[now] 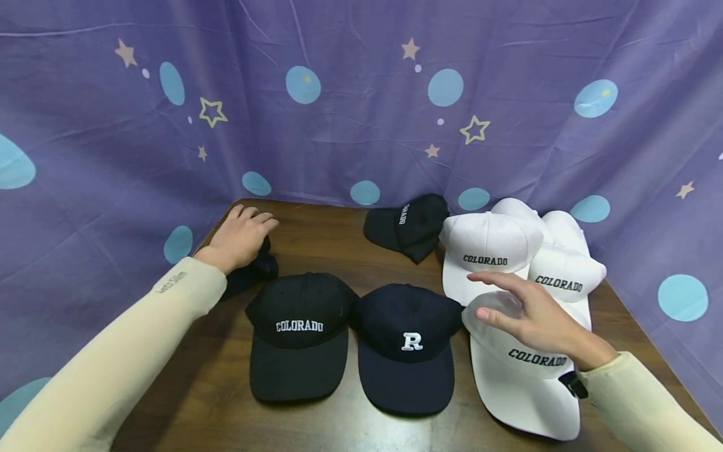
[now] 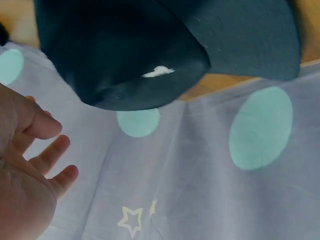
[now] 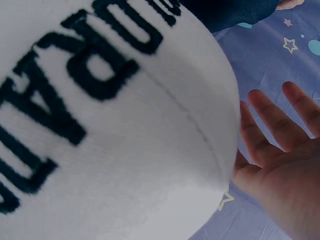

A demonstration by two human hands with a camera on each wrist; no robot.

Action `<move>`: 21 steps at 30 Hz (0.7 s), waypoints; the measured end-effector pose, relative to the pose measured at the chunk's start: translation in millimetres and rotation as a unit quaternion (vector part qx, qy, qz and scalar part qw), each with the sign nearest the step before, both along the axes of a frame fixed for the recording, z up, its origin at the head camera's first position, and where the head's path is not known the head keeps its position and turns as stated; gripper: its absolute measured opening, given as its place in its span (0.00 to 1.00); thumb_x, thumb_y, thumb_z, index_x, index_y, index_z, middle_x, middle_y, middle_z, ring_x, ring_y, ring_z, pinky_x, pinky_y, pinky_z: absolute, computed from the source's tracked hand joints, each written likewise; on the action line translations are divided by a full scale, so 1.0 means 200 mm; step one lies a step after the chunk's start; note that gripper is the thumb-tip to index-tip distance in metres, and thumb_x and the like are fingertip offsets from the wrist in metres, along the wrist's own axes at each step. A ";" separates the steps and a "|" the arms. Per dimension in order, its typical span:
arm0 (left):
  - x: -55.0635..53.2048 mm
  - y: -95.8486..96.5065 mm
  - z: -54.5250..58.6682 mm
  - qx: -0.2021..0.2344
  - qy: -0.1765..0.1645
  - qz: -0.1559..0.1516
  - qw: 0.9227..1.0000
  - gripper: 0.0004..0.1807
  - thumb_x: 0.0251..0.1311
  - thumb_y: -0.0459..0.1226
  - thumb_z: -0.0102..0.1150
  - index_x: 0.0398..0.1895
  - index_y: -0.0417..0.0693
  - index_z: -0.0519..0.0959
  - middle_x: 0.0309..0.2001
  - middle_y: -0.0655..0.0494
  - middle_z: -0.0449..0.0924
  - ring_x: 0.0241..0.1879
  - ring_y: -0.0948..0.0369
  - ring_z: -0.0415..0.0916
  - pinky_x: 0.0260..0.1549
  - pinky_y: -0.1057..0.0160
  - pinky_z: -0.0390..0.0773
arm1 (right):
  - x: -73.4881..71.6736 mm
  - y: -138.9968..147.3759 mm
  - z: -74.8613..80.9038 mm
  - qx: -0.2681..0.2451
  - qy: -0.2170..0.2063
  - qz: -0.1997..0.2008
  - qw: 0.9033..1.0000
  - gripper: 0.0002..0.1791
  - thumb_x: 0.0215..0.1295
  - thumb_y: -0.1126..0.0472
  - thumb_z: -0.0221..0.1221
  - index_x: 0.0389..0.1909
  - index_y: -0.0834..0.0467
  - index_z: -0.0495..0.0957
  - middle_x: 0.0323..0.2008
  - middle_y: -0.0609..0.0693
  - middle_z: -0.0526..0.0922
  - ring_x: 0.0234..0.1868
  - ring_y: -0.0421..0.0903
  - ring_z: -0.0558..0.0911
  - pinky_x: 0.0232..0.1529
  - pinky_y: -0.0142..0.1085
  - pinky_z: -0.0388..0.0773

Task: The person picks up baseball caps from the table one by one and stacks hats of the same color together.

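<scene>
My left hand, fingers relaxed and holding nothing, is at the back left, in front of a dark cap that it partly hides. The left wrist view has a dark cap with a white mark, the fingers apart from it. My right hand hovers palm-in over the front white COLORADO cap, thumb and fingers spread. Close up in the right wrist view, the white cap fills the left side, with the straight fingers beside its crown. A black COLORADO cap and a navy R cap lie between the hands.
More white caps are bunched at the back right, with a black cap lying sideways next to them. A purple patterned curtain borders the wooden table at the back and sides.
</scene>
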State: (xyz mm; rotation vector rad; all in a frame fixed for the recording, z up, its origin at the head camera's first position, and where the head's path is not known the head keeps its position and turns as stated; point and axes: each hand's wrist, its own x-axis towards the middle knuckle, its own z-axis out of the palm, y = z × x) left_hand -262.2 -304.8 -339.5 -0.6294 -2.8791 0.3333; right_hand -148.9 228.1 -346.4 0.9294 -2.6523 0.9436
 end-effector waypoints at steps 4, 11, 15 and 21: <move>-0.05 -0.01 0.00 -0.036 -0.024 0.003 0.999 0.26 0.68 0.25 0.57 0.69 0.42 0.73 0.71 0.39 0.69 0.70 0.36 0.62 0.70 0.33 0.54 | 0.00 0.01 0.00 -0.001 -0.002 0.000 1.000 0.31 0.63 0.56 0.72 0.67 0.45 0.76 0.64 0.41 0.80 0.68 0.35 0.72 0.65 0.18 0.57; -0.11 -0.02 -0.02 -0.101 -0.071 0.012 0.992 0.29 0.66 0.23 0.59 0.70 0.45 0.74 0.71 0.40 0.70 0.71 0.35 0.59 0.71 0.31 0.49 | 0.00 0.02 -0.02 -0.009 0.002 0.010 1.000 0.31 0.63 0.58 0.72 0.67 0.49 0.76 0.63 0.42 0.80 0.68 0.33 0.72 0.65 0.19 0.58; -0.12 -0.05 -0.04 -0.117 -0.070 0.014 0.991 0.27 0.64 0.23 0.62 0.66 0.47 0.78 0.67 0.42 0.75 0.70 0.36 0.62 0.70 0.30 0.48 | -0.01 0.02 -0.03 -0.008 0.002 0.012 1.000 0.31 0.62 0.58 0.72 0.67 0.48 0.77 0.63 0.41 0.80 0.67 0.34 0.72 0.65 0.19 0.59; -0.12 -0.10 -0.08 -0.142 -0.051 -0.012 0.989 0.25 0.61 0.24 0.64 0.61 0.49 0.82 0.66 0.42 0.75 0.70 0.35 0.61 0.71 0.30 0.47 | -0.02 0.03 -0.04 -0.011 -0.002 0.018 1.000 0.30 0.62 0.59 0.72 0.66 0.50 0.77 0.64 0.43 0.80 0.67 0.35 0.72 0.65 0.19 0.59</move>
